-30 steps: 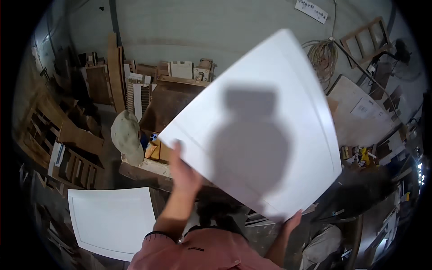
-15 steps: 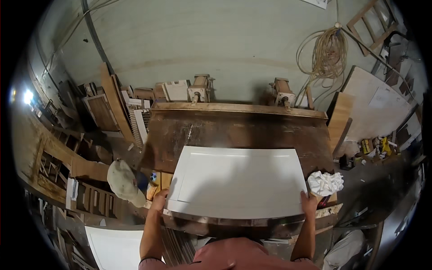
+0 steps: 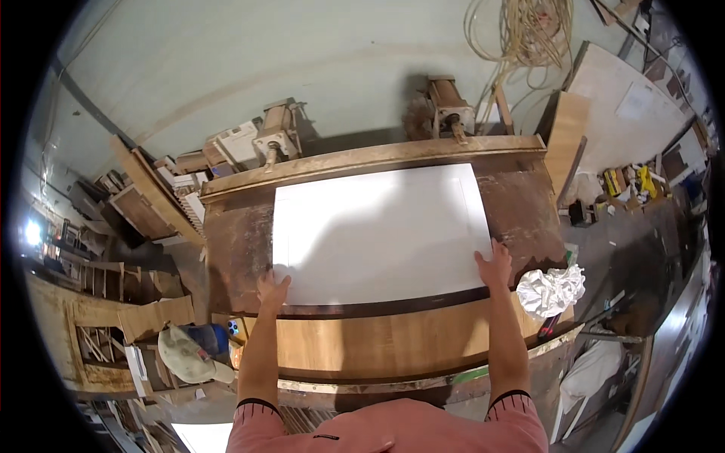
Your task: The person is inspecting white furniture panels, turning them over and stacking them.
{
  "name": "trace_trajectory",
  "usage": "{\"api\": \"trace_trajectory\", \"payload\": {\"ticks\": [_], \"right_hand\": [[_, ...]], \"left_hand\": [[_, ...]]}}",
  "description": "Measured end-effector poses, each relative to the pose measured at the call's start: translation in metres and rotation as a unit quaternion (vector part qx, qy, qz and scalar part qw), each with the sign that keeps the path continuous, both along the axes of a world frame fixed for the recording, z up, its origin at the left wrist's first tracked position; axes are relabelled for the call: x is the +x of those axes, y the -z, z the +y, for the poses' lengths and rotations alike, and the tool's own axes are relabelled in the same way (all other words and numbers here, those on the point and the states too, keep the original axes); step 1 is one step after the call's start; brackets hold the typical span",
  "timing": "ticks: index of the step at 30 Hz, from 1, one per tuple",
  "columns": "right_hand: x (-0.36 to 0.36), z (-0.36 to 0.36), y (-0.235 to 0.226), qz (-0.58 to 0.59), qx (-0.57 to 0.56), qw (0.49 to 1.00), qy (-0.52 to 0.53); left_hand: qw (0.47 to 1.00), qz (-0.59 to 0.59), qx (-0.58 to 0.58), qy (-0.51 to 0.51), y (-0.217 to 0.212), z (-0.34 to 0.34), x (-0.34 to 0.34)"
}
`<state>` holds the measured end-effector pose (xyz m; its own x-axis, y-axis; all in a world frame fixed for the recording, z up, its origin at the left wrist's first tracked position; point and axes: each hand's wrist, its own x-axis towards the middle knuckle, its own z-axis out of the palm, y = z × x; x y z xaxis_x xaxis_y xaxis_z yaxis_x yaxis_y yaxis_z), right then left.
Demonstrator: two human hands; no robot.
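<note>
Now | white panel [image 3: 381, 230]: flat, rectangular, recessed border | on brown workbench [image 3: 234, 257]

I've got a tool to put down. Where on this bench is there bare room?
Bare brown strips flank the white panel: one beyond the left hand, one beyond the right hand. The front right corner is crowded by a crumpled white rag.

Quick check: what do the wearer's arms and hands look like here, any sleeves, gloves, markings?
Both hands are bare: no gloves, rings or watch visible on the left hand or the right hand. The forearms are uncovered up to short sleeves of a salmon-pink shirt, each sleeve ending in a dark ribbed cuff band. A small dark mark sits on the shirt front. No cables or straps show on either arm.
</note>
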<state>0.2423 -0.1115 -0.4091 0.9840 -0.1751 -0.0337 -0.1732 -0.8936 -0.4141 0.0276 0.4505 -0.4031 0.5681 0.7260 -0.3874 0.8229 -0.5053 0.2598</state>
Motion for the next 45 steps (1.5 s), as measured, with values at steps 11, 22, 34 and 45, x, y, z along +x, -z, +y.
{"api": "trace_trajectory", "payload": {"ticks": [11,22,34,45], "right_hand": [[-0.039,-0.029,-0.009,-0.018,0.042,0.998,-0.048],[0.069,0.040,0.013,-0.110,-0.018,0.994,-0.015],[0.066,0.044,0.023,-0.184,0.012,0.983,0.011],[0.063,0.046,0.020,-0.219,-0.011,0.976,-0.005]], "left_hand": [[0.992,-0.093,0.086,0.014,0.010,-0.046,-0.045],[0.980,-0.116,0.161,0.029,0.008,-0.017,0.074],[0.968,-0.153,0.197,0.026,0.007,-0.029,0.075],[0.976,-0.125,0.179,0.013,0.006,-0.030,0.074]]}}
